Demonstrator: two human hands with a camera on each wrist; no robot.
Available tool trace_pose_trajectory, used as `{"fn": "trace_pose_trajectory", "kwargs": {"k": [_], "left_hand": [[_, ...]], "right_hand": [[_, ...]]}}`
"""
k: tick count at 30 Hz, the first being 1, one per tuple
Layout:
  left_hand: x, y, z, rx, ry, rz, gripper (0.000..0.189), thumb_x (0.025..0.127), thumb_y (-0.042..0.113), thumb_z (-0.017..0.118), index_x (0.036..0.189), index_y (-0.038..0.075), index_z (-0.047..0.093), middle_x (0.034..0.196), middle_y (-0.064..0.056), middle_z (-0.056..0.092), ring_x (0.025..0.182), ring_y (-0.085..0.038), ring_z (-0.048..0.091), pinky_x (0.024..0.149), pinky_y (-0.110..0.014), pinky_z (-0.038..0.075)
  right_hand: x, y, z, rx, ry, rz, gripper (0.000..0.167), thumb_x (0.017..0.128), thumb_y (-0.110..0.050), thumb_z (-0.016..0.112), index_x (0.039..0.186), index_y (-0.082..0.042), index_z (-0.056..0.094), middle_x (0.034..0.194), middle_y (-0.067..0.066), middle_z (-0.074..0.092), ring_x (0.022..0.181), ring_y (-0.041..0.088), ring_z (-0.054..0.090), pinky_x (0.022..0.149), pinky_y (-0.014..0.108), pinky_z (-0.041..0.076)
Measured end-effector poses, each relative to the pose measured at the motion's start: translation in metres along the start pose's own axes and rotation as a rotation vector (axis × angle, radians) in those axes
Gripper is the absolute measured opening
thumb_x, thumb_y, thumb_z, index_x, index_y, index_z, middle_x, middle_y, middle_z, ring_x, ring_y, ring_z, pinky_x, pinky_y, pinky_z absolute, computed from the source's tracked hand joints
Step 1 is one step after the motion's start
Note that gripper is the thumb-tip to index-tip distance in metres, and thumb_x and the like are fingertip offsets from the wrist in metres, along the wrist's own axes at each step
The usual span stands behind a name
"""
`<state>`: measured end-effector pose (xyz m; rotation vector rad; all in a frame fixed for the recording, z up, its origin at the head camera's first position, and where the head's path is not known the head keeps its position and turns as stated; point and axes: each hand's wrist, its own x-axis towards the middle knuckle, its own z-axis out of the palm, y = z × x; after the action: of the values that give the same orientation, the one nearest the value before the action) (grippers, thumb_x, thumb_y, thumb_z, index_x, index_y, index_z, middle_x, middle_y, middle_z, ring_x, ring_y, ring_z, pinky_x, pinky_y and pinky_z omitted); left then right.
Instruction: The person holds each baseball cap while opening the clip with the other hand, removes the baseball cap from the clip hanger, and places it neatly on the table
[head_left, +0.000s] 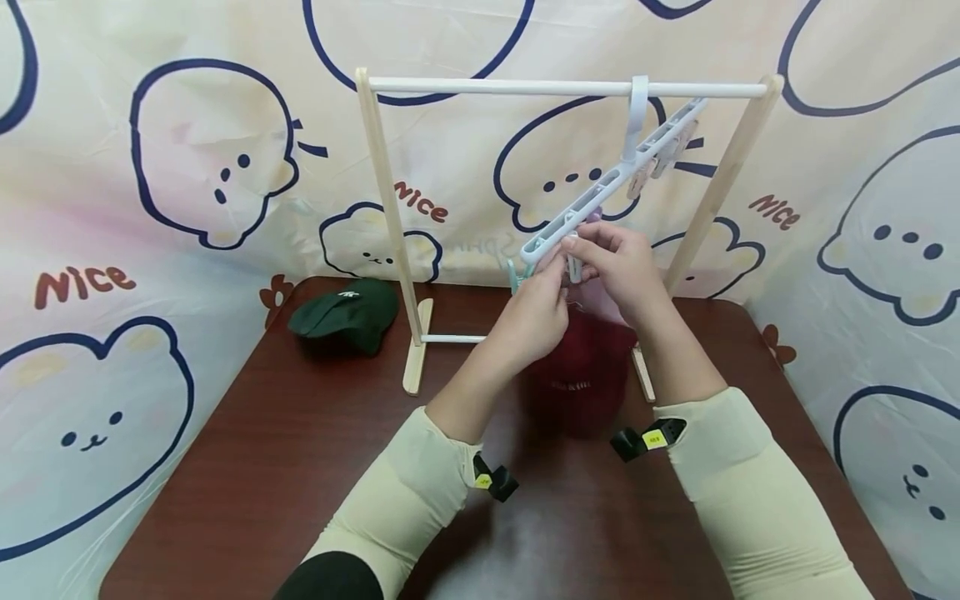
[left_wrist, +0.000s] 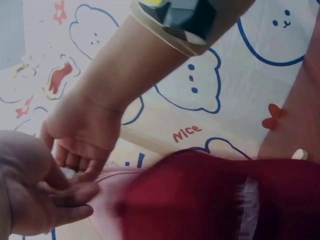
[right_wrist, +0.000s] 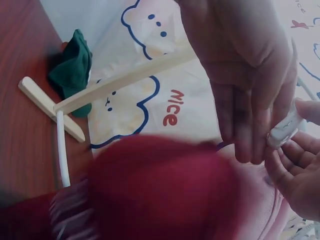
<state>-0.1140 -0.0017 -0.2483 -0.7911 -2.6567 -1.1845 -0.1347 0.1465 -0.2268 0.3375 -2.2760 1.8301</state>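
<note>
A pale blue clip hanger hangs slanted from the rack's top rail by its hook. Both hands meet under its near end. My right hand pinches a small white clip between thumb and fingers. From the other side, my left hand holds the same clip with its fingertips, partly hidden. Just beneath the hands is a dark red cap with small white lettering, above the table. Pink stitched fabric adjoins it, close to the fingers.
A wooden rack with a white top rail stands on the dark red-brown table. A dark green cap lies by its left foot. More clips hang at the hanger's far end. Printed cloth surrounds the table.
</note>
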Motion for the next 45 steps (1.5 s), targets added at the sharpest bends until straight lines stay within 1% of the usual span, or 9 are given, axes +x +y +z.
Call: {"fn": "trace_pose_trajectory", "kwargs": {"k": [3,6,15,21,28,32,35,40,45], "left_hand": [[0.002,-0.002,0.004,0.022,0.054,0.017,0.038,0.099,0.007,0.051,0.137,0.008,0.046,0.106,-0.008,0.066,0.089,-0.018,0.062,0.079,-0.033,0.052],[0.002,-0.010,0.011,0.017,0.047,0.017,0.043,0.099,0.010,0.055,0.140,0.007,0.043,0.111,-0.009,0.066,0.096,-0.017,0.063,0.083,-0.032,0.052],[-0.005,-0.041,0.048,0.014,-0.191,-0.044,0.050,0.096,0.025,0.063,0.141,0.005,0.050,0.136,-0.011,0.060,0.124,-0.023,0.058,0.100,-0.039,0.050],[0.008,-0.065,0.074,-0.013,-0.288,-0.061,0.064,0.094,0.032,0.066,0.147,0.005,0.043,0.147,-0.010,0.049,0.136,-0.021,0.046,0.110,-0.037,0.040],[0.009,-0.094,0.105,-0.094,-0.336,-0.169,0.070,0.088,0.050,0.068,0.137,0.005,0.047,0.131,-0.012,0.059,0.119,-0.023,0.057,0.100,-0.038,0.047],[0.004,-0.104,0.116,-0.177,-0.354,-0.222,0.068,0.086,0.052,0.069,0.134,0.008,0.051,0.123,-0.009,0.063,0.109,-0.019,0.059,0.094,-0.034,0.048],[0.000,-0.107,0.118,-0.258,-0.329,-0.229,0.054,0.084,0.044,0.074,0.123,0.009,0.063,0.112,-0.005,0.068,0.100,-0.015,0.061,0.087,-0.029,0.049],[-0.003,-0.097,0.109,-0.390,-0.317,-0.206,0.042,0.082,0.031,0.079,0.117,0.009,0.071,0.112,0.000,0.072,0.107,-0.011,0.063,0.093,-0.027,0.049],[-0.004,-0.080,0.086,-0.443,-0.461,-0.210,0.033,0.081,0.032,0.081,0.109,0.015,0.074,0.099,0.006,0.073,0.093,-0.008,0.064,0.083,-0.025,0.050]], "right_hand": [[0.003,0.002,0.000,0.016,0.002,-0.004,0.035,0.092,-0.027,0.070,0.115,0.000,0.069,0.097,0.001,0.070,0.082,0.015,0.062,0.070,0.022,0.053],[0.007,0.007,-0.001,0.005,-0.006,-0.003,0.037,0.092,-0.029,0.070,0.117,-0.002,0.068,0.099,0.001,0.069,0.088,0.015,0.061,0.073,0.022,0.054],[0.005,0.015,-0.006,0.016,-0.012,0.011,0.039,0.091,-0.026,0.070,0.121,-0.002,0.067,0.099,0.002,0.068,0.087,0.016,0.061,0.073,0.022,0.056],[0.005,0.007,-0.008,-0.031,-0.023,-0.025,0.040,0.092,-0.030,0.070,0.124,-0.006,0.067,0.104,0.003,0.070,0.090,0.019,0.063,0.075,0.023,0.057],[0.002,0.011,-0.008,-0.042,-0.054,-0.052,0.036,0.093,-0.028,0.068,0.120,-0.004,0.069,0.100,0.002,0.070,0.088,0.019,0.063,0.074,0.027,0.057],[0.000,0.013,-0.006,-0.027,-0.050,-0.060,0.035,0.093,-0.026,0.068,0.119,-0.002,0.068,0.096,0.000,0.071,0.083,0.016,0.063,0.072,0.025,0.057],[-0.001,0.013,-0.003,-0.015,-0.050,-0.054,0.037,0.093,-0.026,0.069,0.119,-0.001,0.068,0.096,0.000,0.071,0.083,0.015,0.064,0.072,0.025,0.057],[-0.003,0.013,-0.001,-0.016,-0.041,-0.015,0.039,0.092,-0.029,0.069,0.122,-0.003,0.067,0.100,0.002,0.070,0.087,0.016,0.064,0.074,0.025,0.057],[-0.004,0.010,-0.007,-0.019,-0.011,0.012,0.043,0.092,-0.030,0.070,0.124,-0.002,0.065,0.101,0.001,0.070,0.088,0.013,0.065,0.073,0.024,0.057]]}}
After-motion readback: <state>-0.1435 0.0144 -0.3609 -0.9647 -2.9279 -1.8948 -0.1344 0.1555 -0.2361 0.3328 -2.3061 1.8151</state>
